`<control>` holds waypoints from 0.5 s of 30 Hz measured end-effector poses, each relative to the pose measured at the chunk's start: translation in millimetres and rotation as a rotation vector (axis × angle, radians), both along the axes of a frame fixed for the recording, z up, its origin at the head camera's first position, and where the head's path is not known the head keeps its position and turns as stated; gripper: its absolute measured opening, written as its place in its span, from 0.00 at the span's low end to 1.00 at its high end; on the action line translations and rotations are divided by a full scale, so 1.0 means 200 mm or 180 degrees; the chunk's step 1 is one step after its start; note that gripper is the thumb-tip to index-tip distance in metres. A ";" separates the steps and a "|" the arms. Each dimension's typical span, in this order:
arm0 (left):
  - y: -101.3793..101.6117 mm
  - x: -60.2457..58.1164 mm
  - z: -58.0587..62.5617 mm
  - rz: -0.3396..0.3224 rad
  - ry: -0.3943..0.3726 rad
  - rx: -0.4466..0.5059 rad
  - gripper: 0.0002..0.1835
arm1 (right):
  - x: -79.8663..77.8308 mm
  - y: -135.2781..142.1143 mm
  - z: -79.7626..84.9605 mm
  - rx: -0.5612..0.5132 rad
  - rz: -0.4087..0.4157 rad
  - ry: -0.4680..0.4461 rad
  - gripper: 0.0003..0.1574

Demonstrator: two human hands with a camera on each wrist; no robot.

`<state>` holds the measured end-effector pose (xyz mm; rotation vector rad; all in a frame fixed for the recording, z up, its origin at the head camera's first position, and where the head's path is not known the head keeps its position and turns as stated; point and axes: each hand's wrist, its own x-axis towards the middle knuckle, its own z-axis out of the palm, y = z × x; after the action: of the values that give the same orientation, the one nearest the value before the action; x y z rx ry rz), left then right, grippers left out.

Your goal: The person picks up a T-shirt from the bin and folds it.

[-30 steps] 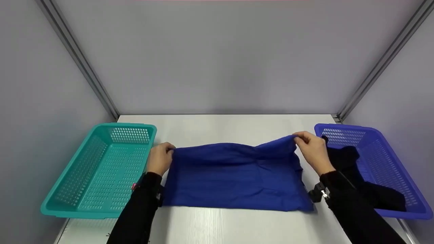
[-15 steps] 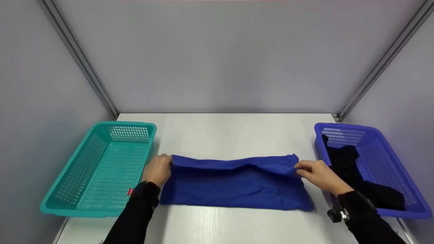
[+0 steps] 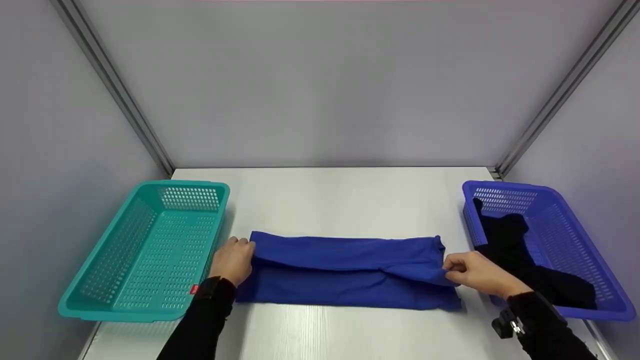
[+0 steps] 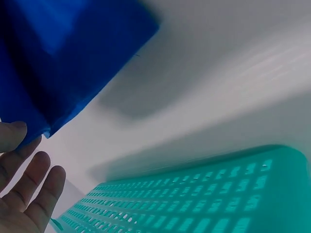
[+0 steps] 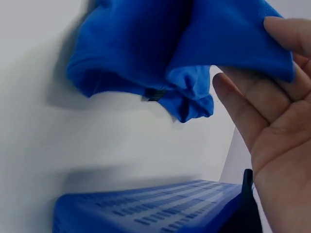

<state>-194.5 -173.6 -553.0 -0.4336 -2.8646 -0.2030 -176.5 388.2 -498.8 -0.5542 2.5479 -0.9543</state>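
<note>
A blue garment [image 3: 340, 287] lies across the white table, its far part folded over toward the near edge. At its left end my left hand [image 3: 233, 261] pinches a corner; in the left wrist view the thumb and index finger hold the blue cloth [image 4: 63, 63] and the other fingers extend. My right hand [image 3: 482, 274] pinches the upper layer at the right end. The right wrist view shows that cloth [image 5: 228, 39] lifted between thumb and fingers [image 5: 243, 109], with a small dark label [image 5: 154, 94] on the layer beneath.
A green perforated basket [image 3: 142, 312] stands left of the garment, with a small red tag [image 3: 194, 289] near its right rim. On the right, a blue-purple basket [image 3: 555, 240] holds black cloth [image 3: 510, 240]. Grey panels [image 3: 330, 85] surround the table [image 3: 340, 200].
Both hands have come nearer, bringing the garment's far edge down and over onto its near part. The right hand has also moved a little to the right, now lower along that end.
</note>
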 end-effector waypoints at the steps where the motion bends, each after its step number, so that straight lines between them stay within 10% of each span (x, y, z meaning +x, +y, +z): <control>1: 0.00 0.01 -0.01 -0.0040 0.0027 -0.0040 0.07 | 0.01 0.00 -0.01 0.0003 0.0021 0.0002 0.02; 11: 0.07 0.07 -0.07 -0.0209 -0.0314 -0.0133 0.07 | 0.05 -0.04 -0.14 0.0591 0.0357 0.0019 0.03; 15: 0.10 0.09 -0.09 -0.0327 -0.0545 0.0139 0.12 | 0.05 -0.10 -0.18 0.0791 0.0091 0.0109 0.20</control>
<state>-176.6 -152.8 -571.7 -0.5818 -2.9998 -0.3358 -166.6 367.9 -534.5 -0.5355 2.6292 -0.6102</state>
